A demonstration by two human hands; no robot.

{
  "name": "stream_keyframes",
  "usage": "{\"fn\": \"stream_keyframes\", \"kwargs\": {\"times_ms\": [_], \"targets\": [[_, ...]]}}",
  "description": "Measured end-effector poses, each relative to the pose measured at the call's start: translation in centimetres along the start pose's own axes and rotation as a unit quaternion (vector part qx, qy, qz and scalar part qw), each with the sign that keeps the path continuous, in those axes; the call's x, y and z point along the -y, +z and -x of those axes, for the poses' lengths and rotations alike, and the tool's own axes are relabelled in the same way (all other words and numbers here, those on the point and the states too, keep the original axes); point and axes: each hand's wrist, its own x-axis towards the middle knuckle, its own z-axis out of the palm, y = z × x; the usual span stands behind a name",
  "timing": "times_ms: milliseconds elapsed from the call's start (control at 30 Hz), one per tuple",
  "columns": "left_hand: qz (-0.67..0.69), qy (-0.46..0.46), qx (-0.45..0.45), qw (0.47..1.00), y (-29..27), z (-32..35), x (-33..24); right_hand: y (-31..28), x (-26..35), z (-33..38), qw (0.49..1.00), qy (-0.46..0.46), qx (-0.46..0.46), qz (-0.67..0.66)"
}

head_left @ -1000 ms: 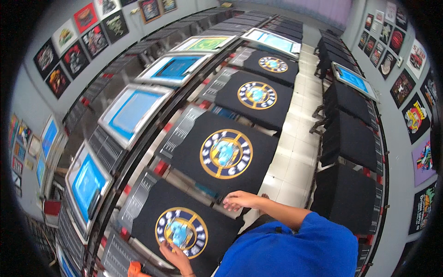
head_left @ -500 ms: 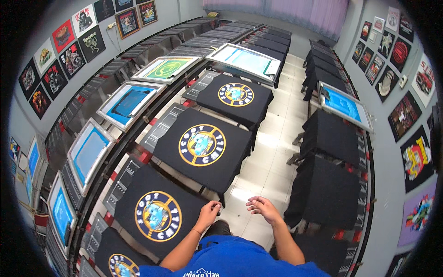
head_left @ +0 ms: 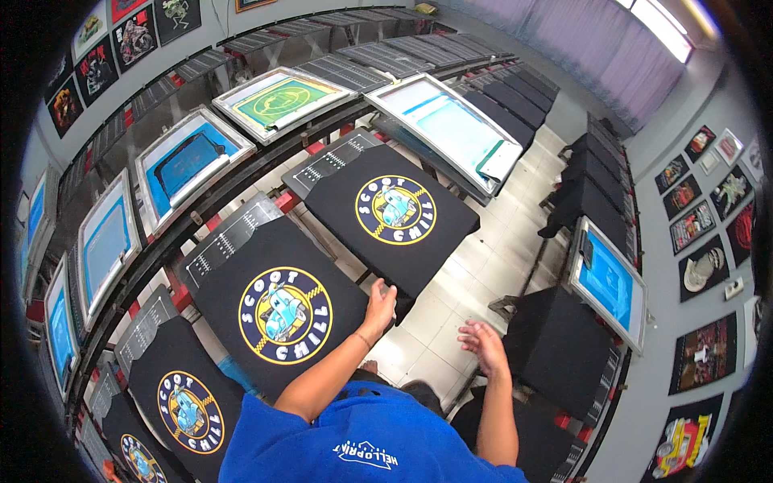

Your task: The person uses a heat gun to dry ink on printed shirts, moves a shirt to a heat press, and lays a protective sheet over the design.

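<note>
My left hand (head_left: 380, 307) is raised beside a black T-shirt (head_left: 224, 274) laid flat on a printing board. Its fingers are curled in, and whether they hold anything small I cannot make out. My right hand (head_left: 484, 348) hovers over the aisle with loosely bent fingers apart and nothing in them. A round navy, white and yellow scooter print (head_left: 285, 315) lies on the shirt nearest my left hand. The shirt ahead (head_left: 338, 201) bears the same print, as do others at the lower left.
Framed printing screens (head_left: 193, 165) stand along the rail on my left. A large screen (head_left: 447, 121) lies tilted farther up that row. On my right, another blue screen (head_left: 609, 274) rests above black shirts (head_left: 555, 338). A tiled aisle (head_left: 427, 322) runs between the rows.
I have moved forward along the aisle, and the view has turned, tilting the scene. My left hand is now higher in the picture, beside the board's edge; my right hand hangs farther right.
</note>
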Motion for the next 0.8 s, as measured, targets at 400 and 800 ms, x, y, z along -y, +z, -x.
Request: {"fn": "stream_keyframes", "kwargs": {"times_ms": [400,800], "targets": [[0.44,-0.131,-0.146,0.877,8.9,-11.2,4.4,-11.5,10.1,-47.0,0.94,-0.128,-0.035,0.313],[0.364,-0.304,-0.162,0.865,10.1,4.0,1.6,-24.3,5.0,-55.4,0.868,0.384,0.309,0.058]]}}
